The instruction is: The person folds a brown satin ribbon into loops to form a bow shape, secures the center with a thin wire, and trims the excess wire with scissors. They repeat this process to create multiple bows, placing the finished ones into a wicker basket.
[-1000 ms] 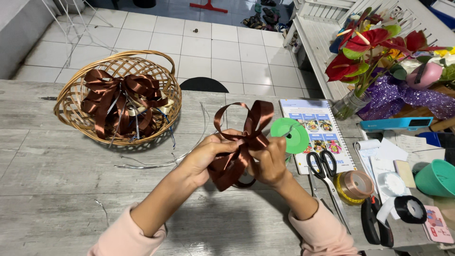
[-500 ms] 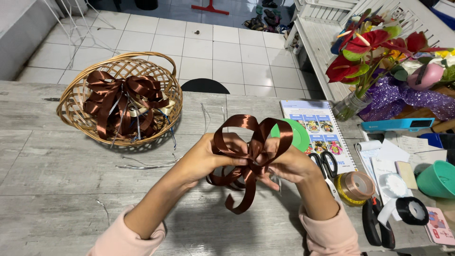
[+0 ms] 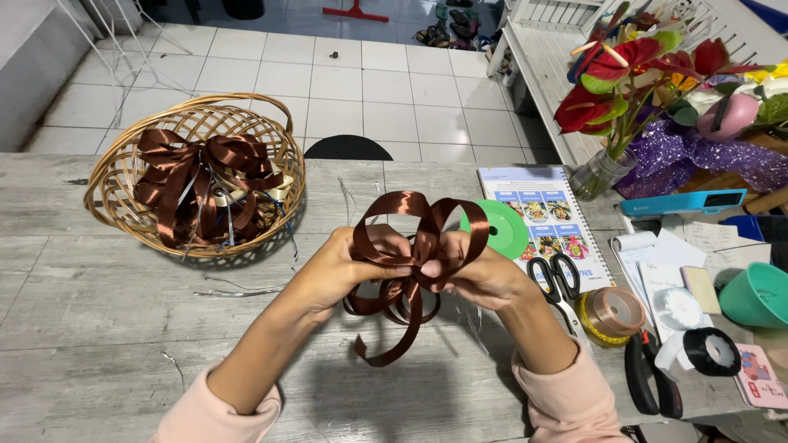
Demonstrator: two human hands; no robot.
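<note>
Both hands hold a brown satin ribbon bow [image 3: 414, 250] above the grey wooden table [image 3: 98, 328]. My left hand [image 3: 345, 262] pinches the bow's left side at its centre. On the right side my right hand [image 3: 480, 275] grips the same centre with thumb and fingers. Loops stand up above the fingers and a curled tail hangs below. A wicker basket [image 3: 115, 172] at the left holds finished brown bows [image 3: 201, 176].
Right of my hands lie a green ribbon spool [image 3: 501, 230], a spiral booklet [image 3: 546, 217], black scissors [image 3: 558, 283], a tan tape roll [image 3: 616, 312], a black ribbon roll [image 3: 710, 351], a teal bowl [image 3: 759, 295] and a vase of flowers [image 3: 628, 74]. Thin wire bits [image 3: 234, 289] lie left.
The bow has been turned and lifted between my hands; its loops now stand fuller and more upright, with the tail hanging lower beneath.
</note>
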